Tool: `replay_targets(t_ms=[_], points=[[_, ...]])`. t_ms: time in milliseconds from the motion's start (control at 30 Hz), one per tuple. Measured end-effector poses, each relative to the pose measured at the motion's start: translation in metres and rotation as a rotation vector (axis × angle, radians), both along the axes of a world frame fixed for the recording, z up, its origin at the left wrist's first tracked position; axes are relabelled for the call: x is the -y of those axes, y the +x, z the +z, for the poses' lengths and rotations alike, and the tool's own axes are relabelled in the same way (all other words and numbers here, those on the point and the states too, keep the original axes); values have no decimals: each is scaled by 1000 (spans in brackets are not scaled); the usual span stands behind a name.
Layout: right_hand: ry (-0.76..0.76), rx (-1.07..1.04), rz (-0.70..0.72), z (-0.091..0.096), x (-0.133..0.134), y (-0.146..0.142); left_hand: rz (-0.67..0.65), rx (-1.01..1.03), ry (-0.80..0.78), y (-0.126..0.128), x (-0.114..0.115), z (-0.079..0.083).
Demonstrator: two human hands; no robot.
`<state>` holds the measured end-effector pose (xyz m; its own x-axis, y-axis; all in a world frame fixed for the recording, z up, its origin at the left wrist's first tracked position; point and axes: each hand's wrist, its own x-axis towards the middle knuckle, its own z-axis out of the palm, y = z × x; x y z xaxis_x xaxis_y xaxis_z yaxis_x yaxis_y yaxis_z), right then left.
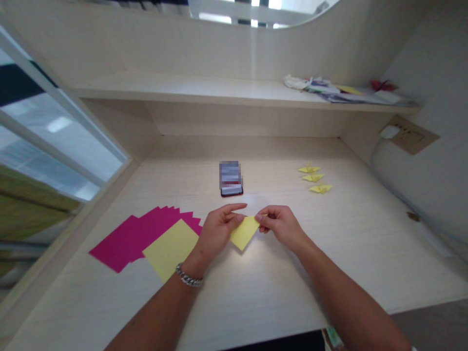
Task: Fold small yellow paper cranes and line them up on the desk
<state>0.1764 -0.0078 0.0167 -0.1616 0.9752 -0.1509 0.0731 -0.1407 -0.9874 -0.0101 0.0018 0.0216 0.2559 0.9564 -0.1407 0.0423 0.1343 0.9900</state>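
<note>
Folding, as far as I can make out, the small yellow paper mid-desk, left hand and right hand pinch its far left and right corners, the next crease calling for matched edges.

Pale desk, shelf above, greyish wall, perhaps window left

I see a small yellow paper over the middle of the tabletop. The left hand and right hand pinch its far part; one pointy corner faces near.
</note>
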Motion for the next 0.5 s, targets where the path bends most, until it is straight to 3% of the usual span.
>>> replay_targets(t_ms=[100,267,400,500], points=[[10,-4,-25,1,0,2,77,55,36,-3,-2,-1],[25,-14,-12,-1,0,1,-45,-193,117,1,1,-3],[20,1,37,-5,0,-2,-36,-335,253,3,6,-4],[113,124,72,-4,2,-3,-66,-371,308,2,7,-3]])
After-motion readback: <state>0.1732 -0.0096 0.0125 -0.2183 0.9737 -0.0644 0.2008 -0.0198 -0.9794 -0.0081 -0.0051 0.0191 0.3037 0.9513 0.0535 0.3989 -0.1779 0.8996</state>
